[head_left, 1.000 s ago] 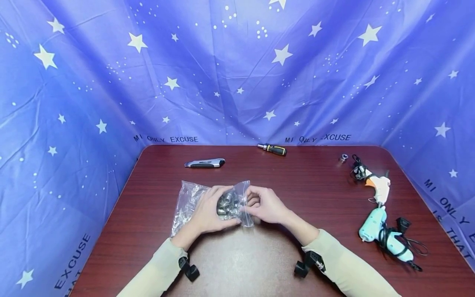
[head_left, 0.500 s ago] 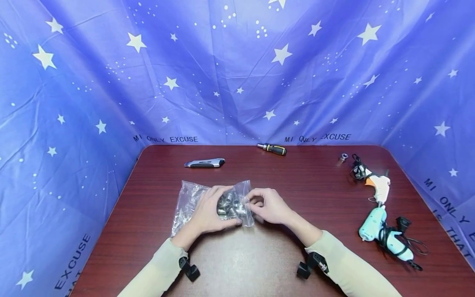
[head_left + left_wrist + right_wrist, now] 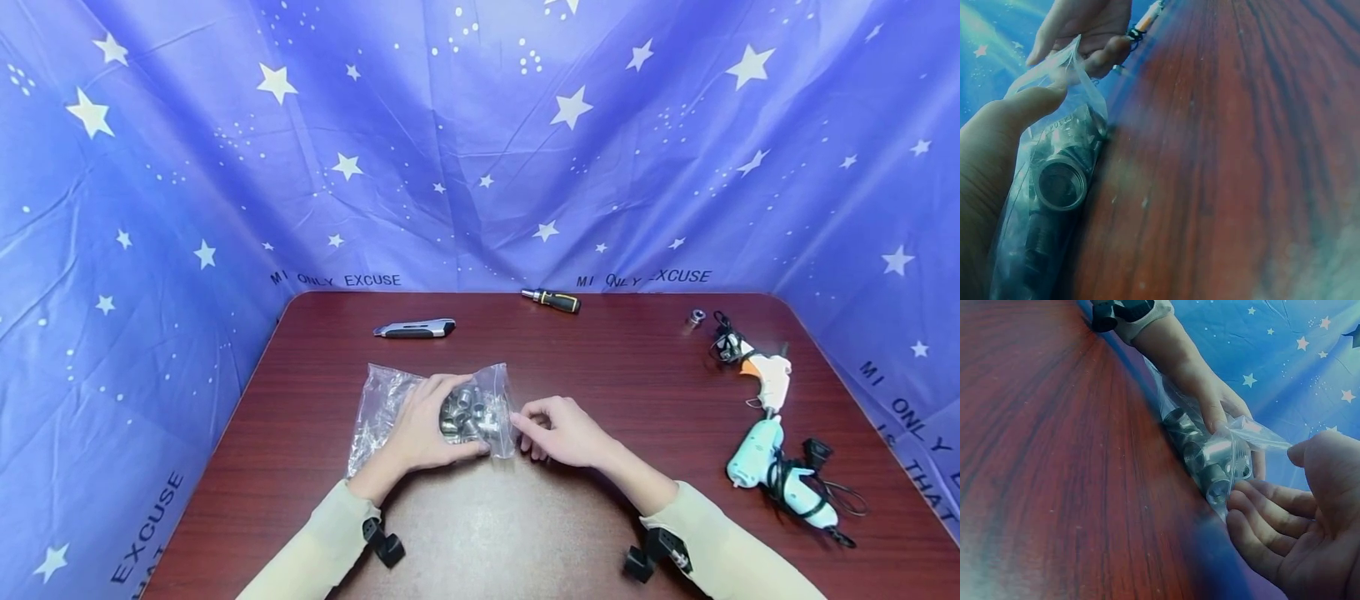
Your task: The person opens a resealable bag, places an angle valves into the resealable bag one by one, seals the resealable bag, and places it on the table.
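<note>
A clear plastic bag (image 3: 382, 398) holding several metal threaded fittings (image 3: 468, 412) lies on the dark red table (image 3: 637, 392). My left hand (image 3: 420, 429) grips the bag over the fittings, thumb at its near side. The left wrist view shows the bag (image 3: 1054, 187) pressed by that thumb (image 3: 1004, 137). My right hand (image 3: 562, 433) lies just right of the bag, fingertips touching its right edge. In the right wrist view the right hand (image 3: 1310, 531) shows an open palm with loosely curled fingers against the bag (image 3: 1210, 456), and nothing in it.
A utility knife (image 3: 414, 330) and a screwdriver (image 3: 552, 301) lie at the table's back. One loose metal fitting (image 3: 697, 317), a white glue gun (image 3: 765, 375) and a teal glue gun (image 3: 780, 479) with cords lie at the right. Blue starred cloth (image 3: 150, 250) surrounds the table.
My right hand has drawn back to the right, from over the bag's mouth to its right edge. The left hand and the bag have stayed in place.
</note>
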`<move>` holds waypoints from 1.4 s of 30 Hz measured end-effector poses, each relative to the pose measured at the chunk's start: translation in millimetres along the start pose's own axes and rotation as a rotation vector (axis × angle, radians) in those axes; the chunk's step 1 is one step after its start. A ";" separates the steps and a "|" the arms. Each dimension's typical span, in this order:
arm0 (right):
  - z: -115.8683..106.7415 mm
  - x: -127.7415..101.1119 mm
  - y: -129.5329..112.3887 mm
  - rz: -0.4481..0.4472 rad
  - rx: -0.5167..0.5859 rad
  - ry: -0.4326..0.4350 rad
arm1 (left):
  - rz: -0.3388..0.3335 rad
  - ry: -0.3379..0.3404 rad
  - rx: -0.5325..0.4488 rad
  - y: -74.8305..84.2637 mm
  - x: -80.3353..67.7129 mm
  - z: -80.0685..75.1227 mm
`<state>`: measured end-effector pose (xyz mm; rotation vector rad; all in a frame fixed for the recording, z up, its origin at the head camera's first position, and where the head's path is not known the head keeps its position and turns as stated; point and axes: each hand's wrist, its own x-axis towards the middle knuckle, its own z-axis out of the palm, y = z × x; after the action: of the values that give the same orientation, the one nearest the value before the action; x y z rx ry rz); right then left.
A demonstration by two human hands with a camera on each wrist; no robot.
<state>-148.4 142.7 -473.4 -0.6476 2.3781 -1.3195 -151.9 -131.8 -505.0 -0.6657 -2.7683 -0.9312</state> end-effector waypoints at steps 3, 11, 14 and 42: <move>0.7 -5.8 -0.7 0.017 -0.001 -0.040 | 0.005 0.001 -0.001 0.9 0.4 -0.6; 10.5 -15.9 -3.4 0.051 0.015 -0.075 | 0.007 -0.005 0.006 1.4 1.0 -1.2; 14.8 -17.3 -4.2 0.080 0.073 -0.082 | -0.007 -0.016 0.005 1.6 0.8 -1.2; 24.4 -19.5 -8.5 0.100 0.145 -0.052 | -0.097 -0.353 0.057 23.9 53.7 -34.5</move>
<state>-118.0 132.3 -477.0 -0.5074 2.2187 -1.3990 -189.0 -116.1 -450.0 -0.7571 -3.1480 -0.8158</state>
